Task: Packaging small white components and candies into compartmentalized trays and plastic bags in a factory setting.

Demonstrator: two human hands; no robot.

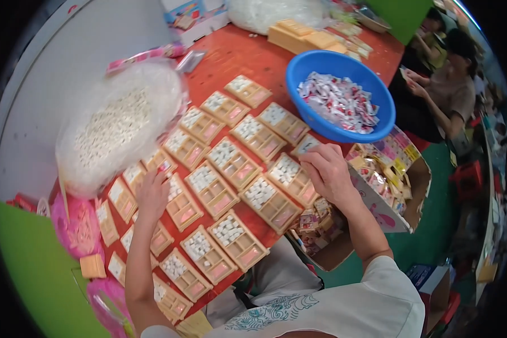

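Observation:
Rows of small cream compartment trays [226, 238] cover the red table, most with white cubes [200, 177] in the large compartment and a flat pink piece in a smaller one. My left hand [153, 194] is over the trays at the left, fingers drawn together at a small red and pink bit; whether they grip it is unclear. My right hand [328, 172] is closed, fingers curled above a tray [305, 145] beside the blue basin [341, 135]. Its fingertips hide anything they hold. Many small white and red wrapped packets [338, 101] fill the basin.
A clear plastic bag [76, 121] of loose white cubes lies at the left. Stacked cream trays [290, 36] stand at the back. Cardboard boxes [417, 197] of packed items are to my right. Two people sit beyond the basin. Pink bags [76, 222] hang at the left edge.

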